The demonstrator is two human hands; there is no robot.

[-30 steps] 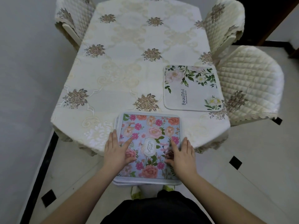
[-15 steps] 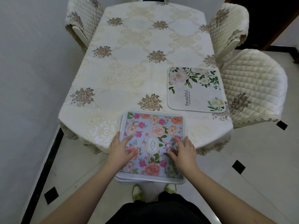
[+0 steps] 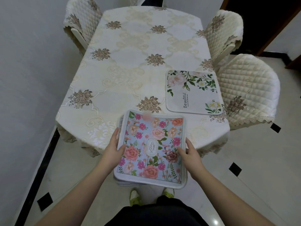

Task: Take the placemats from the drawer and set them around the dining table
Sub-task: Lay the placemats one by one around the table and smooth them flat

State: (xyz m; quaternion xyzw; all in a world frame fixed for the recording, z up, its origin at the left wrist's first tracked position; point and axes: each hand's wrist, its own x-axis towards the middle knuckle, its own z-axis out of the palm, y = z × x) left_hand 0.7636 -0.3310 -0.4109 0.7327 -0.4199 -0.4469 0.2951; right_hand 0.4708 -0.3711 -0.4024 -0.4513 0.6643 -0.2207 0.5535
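Note:
A stack of placemats (image 3: 151,147) topped by a blue one with pink flowers hangs over the near edge of the dining table (image 3: 130,66). My left hand (image 3: 113,150) grips the stack's left edge, thumb on top. My right hand (image 3: 190,154) grips its right edge the same way. The stack's far end is above the tablecloth and its near half juts out over the floor. A white placemat (image 3: 193,92) with green leaves and the word "Beautiful" lies flat at the table's right side.
Quilted cream chairs stand at the right (image 3: 249,90), far right (image 3: 224,33) and far left (image 3: 81,25) of the table. A grey wall (image 3: 32,79) runs close along the left. Tiled floor (image 3: 244,168) lies to the right.
Both hands have shifted from lying flat on top of the stack to gripping its side edges. The stack has drawn back toward me and further off the table edge.

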